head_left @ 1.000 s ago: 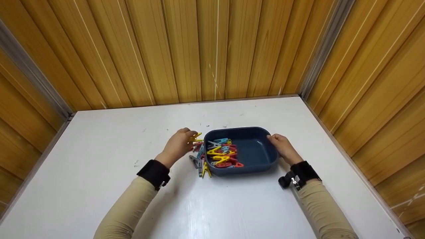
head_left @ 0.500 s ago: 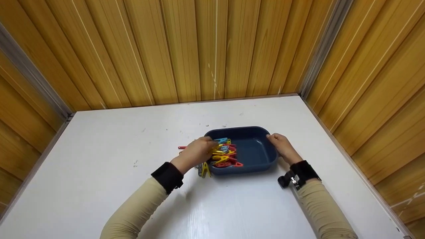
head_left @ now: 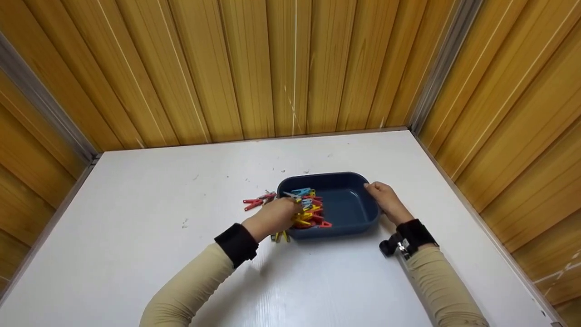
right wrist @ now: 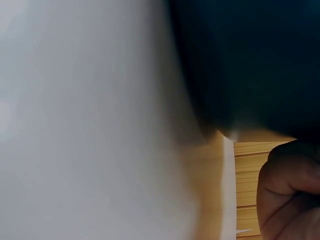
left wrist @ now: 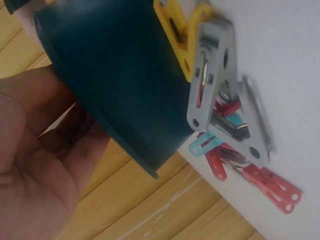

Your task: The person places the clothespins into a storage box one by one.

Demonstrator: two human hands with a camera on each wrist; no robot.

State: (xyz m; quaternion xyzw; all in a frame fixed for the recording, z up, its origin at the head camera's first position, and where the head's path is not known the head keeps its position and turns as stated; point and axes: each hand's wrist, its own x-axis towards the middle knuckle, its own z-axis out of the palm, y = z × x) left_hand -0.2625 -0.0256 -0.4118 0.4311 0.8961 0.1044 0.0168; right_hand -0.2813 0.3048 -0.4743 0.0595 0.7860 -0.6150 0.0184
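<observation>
My left hand [head_left: 274, 218] reaches over the left rim of a dark blue plastic bin [head_left: 347, 231]. Its bent fingers pinch a yellow clothespin [head_left: 297, 200] low among the pile inside; the fingertips are mostly hidden, behind the bin wall [left wrist: 120, 75] in the left wrist view. Yellow, red and blue clothespins [head_left: 313, 211] fill the left half of the bin. At the right end, my right hand [head_left: 383, 200] grips the rim, thumb on top. Outside the left wall lie loose clothespins: a red one [left wrist: 272, 187], a grey one [left wrist: 215, 75] and a yellow one [left wrist: 177, 32].
The bin stands on a white table [head_left: 181, 254]. Wood-patterned panels [head_left: 254, 68] wall in the back and both sides. Black wrist straps with cameras [head_left: 399, 245] sit on both wrists, the right one close to the bin's near corner.
My left hand has carried the yellow clothespin from the loose heap rightward over the rim and down into the bin. Red clothespins in the heap have shifted left. The right hand keeps its grip.
</observation>
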